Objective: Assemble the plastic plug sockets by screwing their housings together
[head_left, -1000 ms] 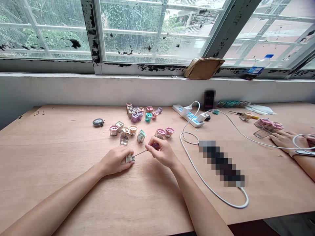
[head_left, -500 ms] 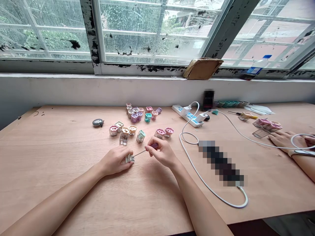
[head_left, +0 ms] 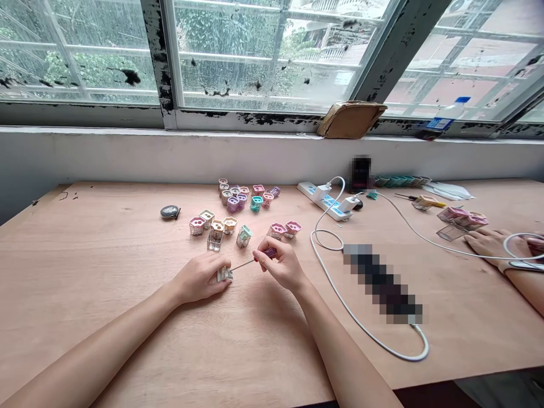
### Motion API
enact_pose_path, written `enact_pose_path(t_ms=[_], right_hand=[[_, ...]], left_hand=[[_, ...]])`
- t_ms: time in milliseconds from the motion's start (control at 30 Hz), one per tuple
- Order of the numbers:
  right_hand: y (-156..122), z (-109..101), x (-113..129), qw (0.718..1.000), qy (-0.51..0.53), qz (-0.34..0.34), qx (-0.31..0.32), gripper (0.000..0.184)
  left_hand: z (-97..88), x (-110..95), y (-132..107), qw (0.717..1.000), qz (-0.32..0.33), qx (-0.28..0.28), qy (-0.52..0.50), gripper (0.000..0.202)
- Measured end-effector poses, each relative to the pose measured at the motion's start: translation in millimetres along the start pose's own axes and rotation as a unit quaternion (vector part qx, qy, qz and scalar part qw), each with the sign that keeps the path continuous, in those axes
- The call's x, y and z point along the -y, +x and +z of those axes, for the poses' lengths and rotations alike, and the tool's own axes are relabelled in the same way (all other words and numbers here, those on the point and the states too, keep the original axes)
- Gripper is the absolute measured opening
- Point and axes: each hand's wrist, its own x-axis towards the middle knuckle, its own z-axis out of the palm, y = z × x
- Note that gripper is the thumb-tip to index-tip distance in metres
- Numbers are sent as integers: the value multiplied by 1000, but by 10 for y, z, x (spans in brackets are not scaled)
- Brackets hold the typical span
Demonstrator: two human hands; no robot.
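My left hand point(head_left: 206, 277) rests on the table, fingers closed on a small clear plastic piece with metal parts point(head_left: 224, 274). A screwdriver point(head_left: 268, 254) with a dark purplish handle is gripped in my right hand point(head_left: 280, 265). Its thin shaft slants down to the left, and the tip meets the right side of the plastic piece. Just beyond my hands stand several small clear cases with coloured tops, among them a mint one point(head_left: 243, 236), an orange one point(head_left: 217, 226) and a pink one point(head_left: 277, 230).
More coloured cases point(head_left: 238, 199) cluster farther back. A round dark object point(head_left: 170, 212) lies at left. A power strip point(head_left: 325, 199) with white plugs and a looping white cable point(head_left: 335, 289) are on the right. Beyond it, another person's hand point(head_left: 488, 243) lies by pink cases point(head_left: 461, 216).
My right hand has shifted very slightly right and its grip on the screwdriver handle has changed a little. The left hand and the plastic piece stay in place.
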Motion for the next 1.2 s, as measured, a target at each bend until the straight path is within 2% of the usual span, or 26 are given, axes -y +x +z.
enact_pose_path(t_ms=[200, 500, 700, 867, 967, 1067, 1200], right_hand=[[2, -13, 43, 997, 48, -6, -67, 28], [8, -79, 4, 983, 87, -4, -159, 30], [12, -99, -63, 975, 76, -8, -208, 29], [37, -150, -164, 957, 70, -6, -283, 31], [60, -171, -258, 942, 73, -1, -326, 32], [76, -165, -350, 935, 69, 7, -349, 32], [88, -131, -410, 933, 66, 8, -355, 31]], left_hand=[[-18, 1, 11, 1000, 23, 2, -9, 7], [-19, 4, 11, 999, 30, 9, -19, 10], [-22, 16, -3, 999, 6, 8, -34, 10], [-46, 10, -4, 998, -11, -2, -58, 9], [-17, 32, -31, 996, -23, -38, -83, 12], [-2, 78, -47, 986, -52, -116, -110, 25], [-162, 160, 7, 974, -17, -201, -106, 25]])
